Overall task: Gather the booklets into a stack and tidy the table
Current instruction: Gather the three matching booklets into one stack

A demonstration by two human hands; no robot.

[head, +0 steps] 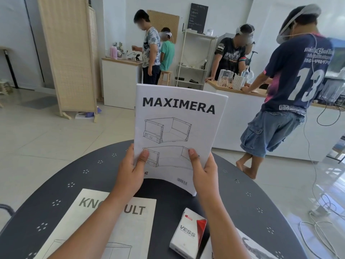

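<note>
I hold a white booklet titled MAXIMERA (177,128) upright above the round dark table (242,184). My left hand (130,169) grips its lower left edge and my right hand (203,171) grips its lower right edge, thumbs on the cover. A second booklet titled KNOXHULT (130,230) lies flat on the table at the near left, partly under my left forearm. A third booklet or sheet (250,247) shows at the near right edge, mostly cut off.
A white and red VESS box (188,238) lies on the table between my forearms. Several people stand at white counters (233,113) beyond the table. Cables (317,217) trail on the floor at right. A folding screen (69,53) stands at left.
</note>
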